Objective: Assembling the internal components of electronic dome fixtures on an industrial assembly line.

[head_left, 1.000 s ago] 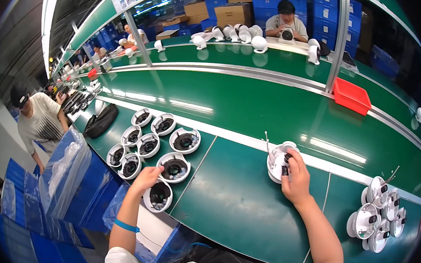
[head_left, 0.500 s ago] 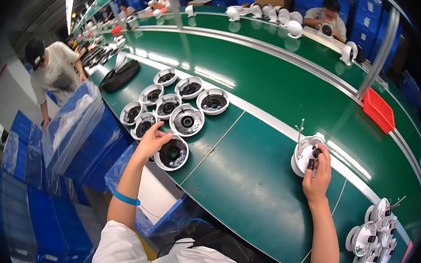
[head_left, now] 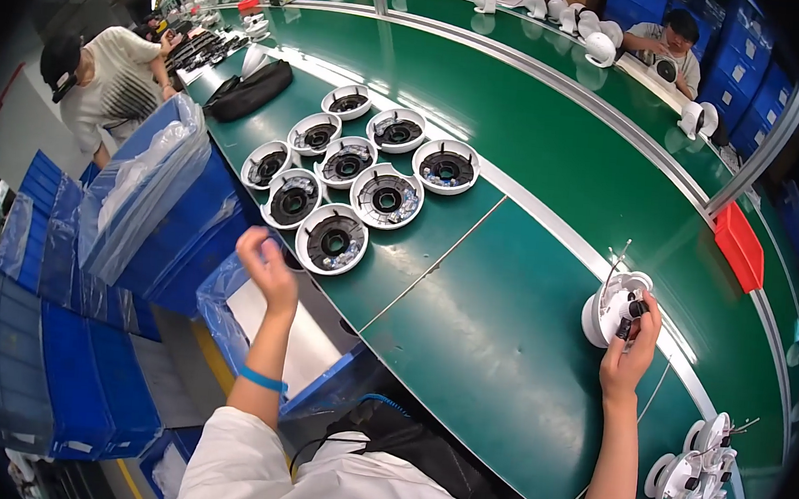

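Observation:
My right hand (head_left: 631,354) grips the right side of a white round housing (head_left: 609,308). The housing has black cylindrical parts on its front and thin wires rising from its top. It is by the work table's far edge, tilted. Off the table's near edge, my left hand (head_left: 269,272) is raised with fingers loosely bent and apart, holding nothing. Close to it is a white ring-shaped shell (head_left: 332,239) with a black inside, the nearest of several such shells lying grouped on the table's left part. Whether the right fingers press the black parts cannot be made out.
More white housings with wires (head_left: 689,483) stand clustered at the right. A blue bin lined with plastic (head_left: 226,306) stands below my left hand. Beyond the table runs a green conveyor (head_left: 540,139), with a red tray (head_left: 739,246) beside its far rail. Co-workers are at left and far right.
My left hand has left the nearest shell and moved back toward me, over the bin. My right hand stays on the white housing. The whole view has shifted slightly.

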`<state>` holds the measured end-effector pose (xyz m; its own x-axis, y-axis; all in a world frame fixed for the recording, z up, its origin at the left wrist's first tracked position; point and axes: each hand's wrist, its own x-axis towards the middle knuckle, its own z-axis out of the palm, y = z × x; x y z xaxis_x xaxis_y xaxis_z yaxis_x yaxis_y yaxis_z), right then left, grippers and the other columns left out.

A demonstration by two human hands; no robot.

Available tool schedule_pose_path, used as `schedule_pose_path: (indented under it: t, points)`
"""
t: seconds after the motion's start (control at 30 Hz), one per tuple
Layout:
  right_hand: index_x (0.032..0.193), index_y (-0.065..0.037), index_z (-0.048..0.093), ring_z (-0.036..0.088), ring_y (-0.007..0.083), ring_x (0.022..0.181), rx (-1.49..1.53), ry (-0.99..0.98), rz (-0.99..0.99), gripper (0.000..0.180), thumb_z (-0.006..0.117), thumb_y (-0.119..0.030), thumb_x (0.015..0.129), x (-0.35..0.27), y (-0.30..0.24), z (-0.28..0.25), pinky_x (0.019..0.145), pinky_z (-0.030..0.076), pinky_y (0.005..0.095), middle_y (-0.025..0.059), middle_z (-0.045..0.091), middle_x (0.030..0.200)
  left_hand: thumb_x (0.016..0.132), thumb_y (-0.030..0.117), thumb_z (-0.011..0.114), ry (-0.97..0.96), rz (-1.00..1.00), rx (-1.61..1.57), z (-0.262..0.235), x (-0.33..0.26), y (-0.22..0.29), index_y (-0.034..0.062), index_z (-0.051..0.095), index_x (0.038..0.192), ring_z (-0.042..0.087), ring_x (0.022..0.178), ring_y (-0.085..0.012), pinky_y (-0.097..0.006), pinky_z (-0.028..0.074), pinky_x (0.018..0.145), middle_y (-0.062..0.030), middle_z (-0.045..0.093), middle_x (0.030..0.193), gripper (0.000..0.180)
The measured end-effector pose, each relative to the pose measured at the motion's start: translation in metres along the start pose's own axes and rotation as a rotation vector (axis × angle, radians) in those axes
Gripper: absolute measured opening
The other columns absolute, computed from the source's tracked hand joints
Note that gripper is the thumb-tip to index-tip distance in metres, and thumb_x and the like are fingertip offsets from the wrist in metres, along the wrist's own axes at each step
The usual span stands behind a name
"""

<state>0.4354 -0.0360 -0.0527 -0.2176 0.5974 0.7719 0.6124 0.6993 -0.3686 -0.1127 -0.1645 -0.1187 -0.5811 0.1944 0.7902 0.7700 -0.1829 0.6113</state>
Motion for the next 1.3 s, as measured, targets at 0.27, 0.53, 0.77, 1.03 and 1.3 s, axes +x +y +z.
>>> schedule_pose_path:
  t: [0.27, 0.53, 0.77, 1.03, 1.3]
  points:
    - [0.125, 0.004, 0.058, 0.066, 0.0344, 0.089, -0.226, -0.029, 0.012, 0.052, 0.065, 0.007, 0.074, 0.03, 0.005, -0.018, 0.078, 0.055, 0.039, 0.0211, 0.066, 0.119, 0.096, 0.024, 0.068, -1.126, -1.322, 0.057, -0.018, -0.183, -0.062, 0.0017, 0.054, 0.145, 0.059, 0.12, -0.0246, -0.036, 0.048, 0.103, -0.0141, 0.064, 0.136, 0.056]
    - [0.116, 0.0, 0.061, 0.059, 0.0346, 0.1, -0.225, -0.369, 0.079, 0.045, 0.063, 0.008, 0.071, 0.074, -0.005, -0.091, 0.088, 0.045, 0.0441, 0.0126, 0.066, 0.1, 0.102, 0.028, 0.064, -0.764, -1.483, -0.437, -0.01, -0.212, -0.084, 0.0069, 0.059, 0.135, 0.068, 0.102, -0.0212, -0.037, 0.059, 0.084, -0.0088, 0.068, 0.119, 0.039]
    - [0.123, -0.002, 0.063, 0.056, 0.0323, 0.113, -0.243, -0.379, 0.272, 0.047, 0.061, 0.008, 0.078, 0.064, -0.01, -0.13, 0.105, 0.039, 0.0448, 0.0119, 0.07, 0.104, 0.073, -0.009, 0.059, -0.945, -1.195, -0.586, -0.071, -0.107, -0.01, 0.0011, 0.053, 0.142, 0.067, 0.111, -0.0209, -0.034, 0.054, 0.094, -0.0085, 0.067, 0.124, 0.07]
    - [0.132, 0.003, 0.059, 0.068, 0.0243, 0.084, 0.311, -0.692, 0.407, 0.051, 0.059, 0.004, 0.081, 0.067, 0.018, -0.145, 0.078, 0.055, 0.0349, 0.0162, 0.075, 0.111, 0.08, 0.032, 0.083, -1.566, -0.676, -0.955, 0.008, -0.025, 0.14, -0.0074, 0.071, 0.092, 0.065, 0.078, -0.027, -0.037, 0.051, 0.07, -0.0179, 0.068, 0.087, 0.043]
    - [0.124, 0.002, 0.066, 0.063, 0.0116, 0.069, 0.447, -0.636, 0.64, 0.04, 0.059, 0.004, 0.085, 0.055, 0.043, -0.143, 0.066, 0.053, 0.0291, 0.0099, 0.075, 0.089, 0.102, 0.017, 0.062, -1.532, -1.569, -1.152, 0.214, -0.066, 0.28, 0.0031, 0.055, 0.138, 0.067, 0.112, -0.026, -0.042, 0.056, 0.102, -0.014, 0.066, 0.13, 0.039]
